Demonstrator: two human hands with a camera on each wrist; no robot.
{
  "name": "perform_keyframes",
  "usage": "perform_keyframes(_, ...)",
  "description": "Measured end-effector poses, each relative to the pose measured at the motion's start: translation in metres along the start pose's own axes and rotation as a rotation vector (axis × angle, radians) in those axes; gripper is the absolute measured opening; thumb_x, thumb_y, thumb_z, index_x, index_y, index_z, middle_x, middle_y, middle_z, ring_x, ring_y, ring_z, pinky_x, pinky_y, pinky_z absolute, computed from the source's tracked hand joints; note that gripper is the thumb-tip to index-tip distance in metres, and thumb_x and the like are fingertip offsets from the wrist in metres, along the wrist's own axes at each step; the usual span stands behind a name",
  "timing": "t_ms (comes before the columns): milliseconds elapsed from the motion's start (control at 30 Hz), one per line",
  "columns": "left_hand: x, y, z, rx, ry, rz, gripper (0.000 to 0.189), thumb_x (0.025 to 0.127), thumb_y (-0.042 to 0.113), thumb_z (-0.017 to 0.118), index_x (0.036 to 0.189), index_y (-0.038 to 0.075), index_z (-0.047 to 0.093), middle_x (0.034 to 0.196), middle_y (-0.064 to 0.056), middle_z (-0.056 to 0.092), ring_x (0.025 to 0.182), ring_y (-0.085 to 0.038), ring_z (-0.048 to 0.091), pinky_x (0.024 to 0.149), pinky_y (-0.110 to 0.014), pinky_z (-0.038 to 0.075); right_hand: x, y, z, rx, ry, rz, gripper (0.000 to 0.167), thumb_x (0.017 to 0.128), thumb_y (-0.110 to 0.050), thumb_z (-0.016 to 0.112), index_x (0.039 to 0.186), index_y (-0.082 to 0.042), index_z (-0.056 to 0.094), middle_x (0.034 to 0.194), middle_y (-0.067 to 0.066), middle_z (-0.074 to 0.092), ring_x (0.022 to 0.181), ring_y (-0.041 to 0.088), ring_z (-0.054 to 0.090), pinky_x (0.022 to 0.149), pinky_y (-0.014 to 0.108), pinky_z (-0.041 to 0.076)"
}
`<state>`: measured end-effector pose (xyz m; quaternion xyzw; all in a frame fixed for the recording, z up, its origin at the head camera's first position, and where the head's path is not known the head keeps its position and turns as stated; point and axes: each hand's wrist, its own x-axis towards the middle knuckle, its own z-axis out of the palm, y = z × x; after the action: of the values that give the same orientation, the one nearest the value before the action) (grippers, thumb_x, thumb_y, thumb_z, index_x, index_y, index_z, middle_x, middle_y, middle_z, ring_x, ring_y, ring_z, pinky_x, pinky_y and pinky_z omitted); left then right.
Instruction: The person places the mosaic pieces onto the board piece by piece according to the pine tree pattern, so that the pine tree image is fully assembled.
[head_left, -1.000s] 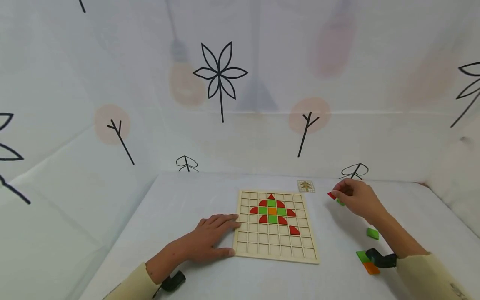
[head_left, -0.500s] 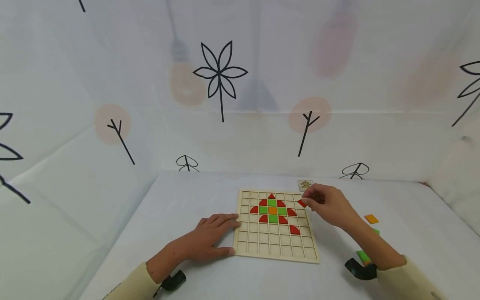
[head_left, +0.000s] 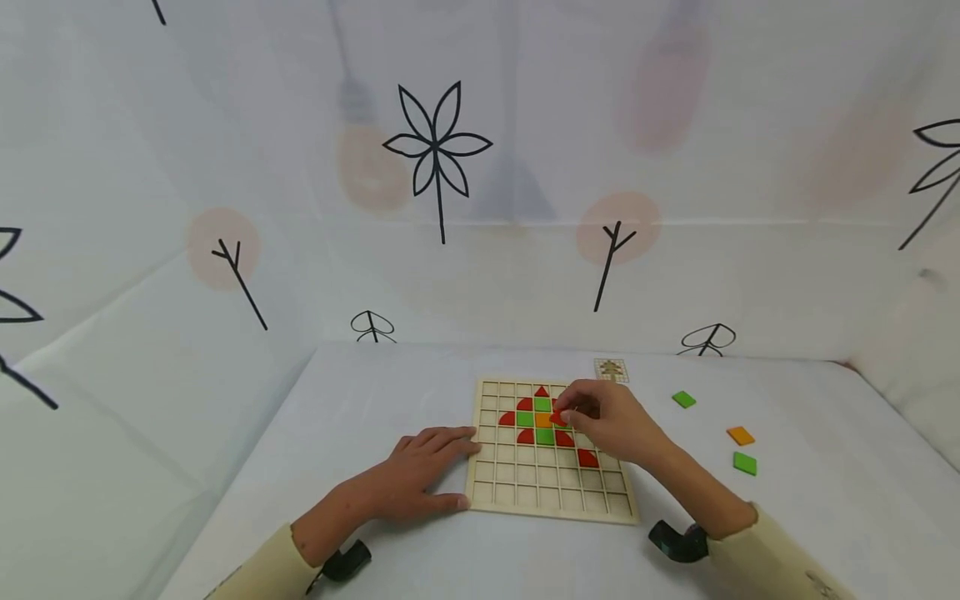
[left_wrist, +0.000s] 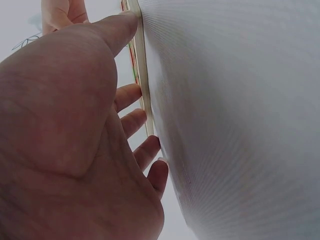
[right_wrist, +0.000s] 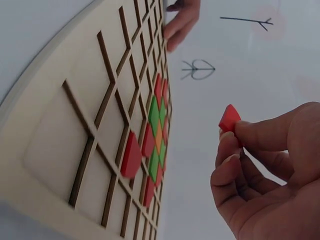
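A square wooden grid board (head_left: 517, 496) lies on the white table, with red, green and orange tiles set in its upper middle cells. One red quarter-round tile (head_left: 588, 458) sits apart, lower right of that group. My right hand (head_left: 618, 421) is over the board and pinches a red tile (right_wrist: 230, 118) between thumb and fingertips; in the right wrist view the tile is raised off the grid. My left hand (head_left: 412, 479) lies flat on the table with fingers extended, its fingertips and thumb against the board's left edge (left_wrist: 142, 65).
To the right of the board lie a green tile (head_left: 684, 399), an orange tile (head_left: 741, 435) and another green tile (head_left: 745, 463). A small pattern card (head_left: 612, 370) is behind the board. White printed cloth (head_left: 517, 283) walls the table's back and sides.
My right hand has carried the red tile leftward from the table's right side to above the tile group on the board. The left hand has stayed in place.
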<state>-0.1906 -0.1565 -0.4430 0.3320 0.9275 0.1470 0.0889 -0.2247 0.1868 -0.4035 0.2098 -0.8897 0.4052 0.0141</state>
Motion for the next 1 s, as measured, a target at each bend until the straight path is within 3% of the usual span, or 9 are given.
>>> perform_keyframes(200,0.0,-0.001,0.0,-0.003,0.004,0.008,0.072,0.102,0.064,0.06,0.164,0.038,0.034,0.174,0.013,0.022,0.159,-0.02,0.024,0.116,-0.061,0.032,0.006,-0.005,0.014,0.018,-0.029,-0.024,0.008,0.1,-0.006,0.073,0.103,-0.013,0.075,0.098,0.0,0.073,0.085,0.015,0.064,0.079,0.027,0.056)
perform_keyframes(500,0.001,-0.002,0.002,0.006,-0.003,0.008,0.073,0.102,0.065,0.059,0.164,0.04,0.032,0.175,0.015,0.02,0.16,-0.017,0.021,0.117,-0.06,0.031,0.009,-0.011,0.032,0.027,-0.09,-0.103,0.009,0.096,-0.004,0.077,0.098,-0.012,0.074,0.09,-0.005,0.069,0.079,0.014,0.062,0.072,0.027,0.054)
perform_keyframes(1000,-0.002,-0.002,0.0,-0.022,0.006,0.025,0.071,0.102,0.065,0.059,0.163,0.038,0.035,0.174,0.013,0.022,0.159,-0.019,0.024,0.115,-0.061,0.032,0.022,-0.019,0.057,-0.012,-0.157,-0.115,0.014,0.093,-0.002,0.079,0.091,-0.014,0.072,0.084,-0.01,0.067,0.076,0.009,0.06,0.071,0.026,0.052)
